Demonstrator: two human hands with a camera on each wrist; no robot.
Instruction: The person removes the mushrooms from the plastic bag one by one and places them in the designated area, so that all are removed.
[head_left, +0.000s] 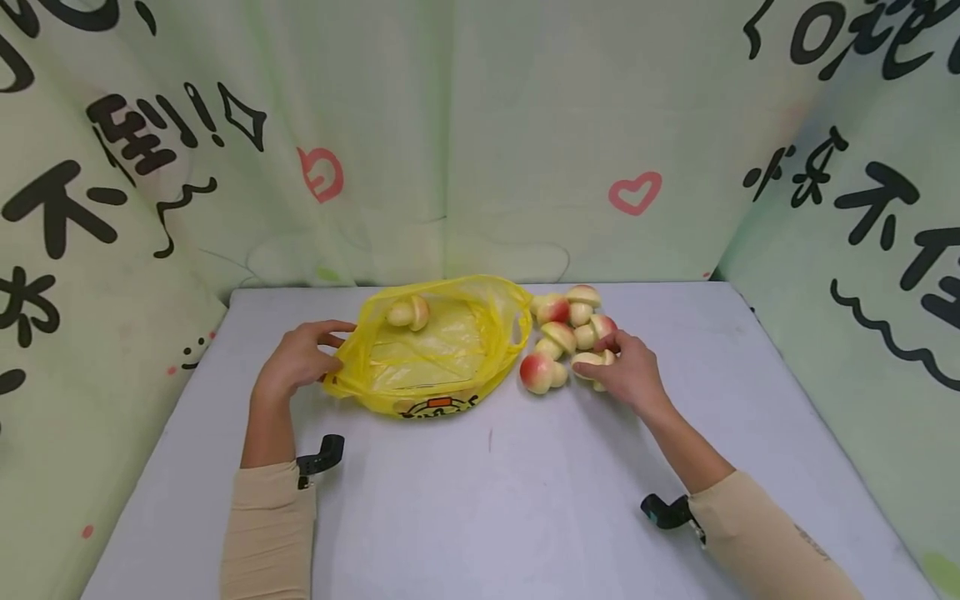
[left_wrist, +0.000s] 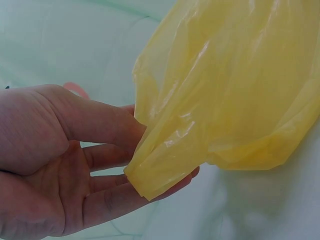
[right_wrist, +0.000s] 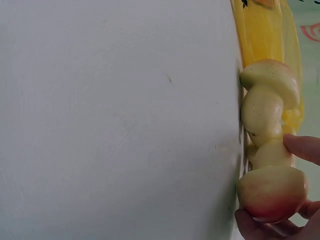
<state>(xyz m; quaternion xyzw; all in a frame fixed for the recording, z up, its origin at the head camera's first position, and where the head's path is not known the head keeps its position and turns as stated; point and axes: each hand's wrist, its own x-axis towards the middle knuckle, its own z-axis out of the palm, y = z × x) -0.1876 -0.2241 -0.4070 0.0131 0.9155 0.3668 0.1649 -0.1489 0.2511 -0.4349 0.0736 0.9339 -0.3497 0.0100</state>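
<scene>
A yellow plastic bag lies spread with its mouth wide, one toy mushroom inside. My left hand pinches the bag's left edge; in the left wrist view the thumb lies over a folded corner of the bag with the fingers behind it. Right of the bag sit several cream toy mushrooms with red-blushed caps, such as the front one. My right hand grips the nearest right mushroom, its thumb and fingers on opposite sides. Another mushroom lies beside it, toward the bag.
Everything lies on a white table. A pale green curtain with black writing and red hearts hangs behind and along both sides. Each wrist carries a black camera mount, the left one and the right one.
</scene>
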